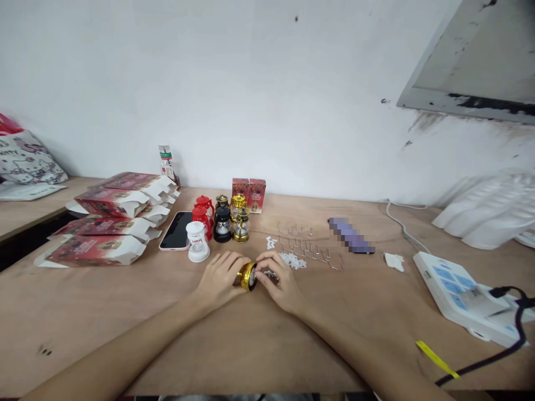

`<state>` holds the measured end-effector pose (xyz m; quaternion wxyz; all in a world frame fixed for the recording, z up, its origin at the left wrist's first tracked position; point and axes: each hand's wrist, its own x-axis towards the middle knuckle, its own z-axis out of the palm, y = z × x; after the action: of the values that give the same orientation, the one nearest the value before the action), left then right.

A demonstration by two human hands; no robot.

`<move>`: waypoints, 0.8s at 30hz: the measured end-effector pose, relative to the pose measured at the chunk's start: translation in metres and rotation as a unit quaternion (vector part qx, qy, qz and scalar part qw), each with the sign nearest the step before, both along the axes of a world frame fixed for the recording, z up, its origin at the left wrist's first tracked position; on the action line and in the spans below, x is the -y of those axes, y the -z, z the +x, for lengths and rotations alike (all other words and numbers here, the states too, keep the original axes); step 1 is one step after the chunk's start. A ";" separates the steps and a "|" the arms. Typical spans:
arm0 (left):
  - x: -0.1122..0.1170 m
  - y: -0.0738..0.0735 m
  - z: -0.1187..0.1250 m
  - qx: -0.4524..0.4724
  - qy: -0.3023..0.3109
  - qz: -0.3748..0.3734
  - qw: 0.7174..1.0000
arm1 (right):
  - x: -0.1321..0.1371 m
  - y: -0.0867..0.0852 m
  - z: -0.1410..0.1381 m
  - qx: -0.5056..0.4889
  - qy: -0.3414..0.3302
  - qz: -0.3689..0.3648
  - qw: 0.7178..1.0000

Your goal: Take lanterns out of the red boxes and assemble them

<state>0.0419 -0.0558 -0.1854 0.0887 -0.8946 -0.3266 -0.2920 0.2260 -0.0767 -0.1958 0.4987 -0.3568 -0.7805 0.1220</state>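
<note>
A gold miniature lantern (pixel 247 277) lies tipped on its side, with its dark-rimmed base turned right. My left hand (pixel 222 278) is closed around its other end. At the base, the thumb and fingers of my right hand (pixel 281 281) are curled close together and touch the rim; whatever small thing they pinch, if any, is hidden. A few small shiny pieces (pixel 271 274) show behind the right fingers. Just beyond my left hand stand a white lantern (pixel 198 242), red lanterns (pixel 202 217), a black lantern (pixel 223 225) and more gold lanterns (pixel 241 225).
Small white plastic pieces (pixel 293 260) and rows of bent metal wires (pixel 307 246) lie beyond my right hand. Printed boxes (pixel 96 249) pile up left of a phone (pixel 176 231). Two small red boxes (pixel 256 196) stand by the wall. A power strip (pixel 463 298) sits right.
</note>
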 end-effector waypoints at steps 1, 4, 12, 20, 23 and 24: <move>0.000 0.000 0.000 -0.003 -0.001 0.005 1.000 | 0.000 0.000 0.000 0.002 -0.004 -0.004 1.000; 0.001 0.000 0.001 -0.018 -0.005 0.023 1.000 | -0.001 0.000 0.001 0.004 -0.014 -0.009 1.000; 0.001 -0.001 0.003 -0.030 -0.019 0.016 0.999 | -0.005 0.004 0.000 0.016 -0.006 0.005 1.000; -0.003 -0.005 0.000 0.049 -0.037 -0.044 0.997 | -0.025 -0.005 0.028 0.037 0.073 0.039 0.996; -0.003 -0.006 0.000 0.049 -0.035 -0.045 0.997 | -0.039 -0.007 0.052 0.110 0.110 0.037 0.987; -0.003 -0.006 -0.001 0.048 -0.033 -0.046 0.997 | -0.042 -0.007 0.059 0.137 0.120 0.035 0.983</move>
<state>0.0414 -0.0528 -0.1790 0.0414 -0.8713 -0.3726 -0.3166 0.2846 -0.0343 -0.1891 0.4103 -0.4436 -0.7967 -0.0164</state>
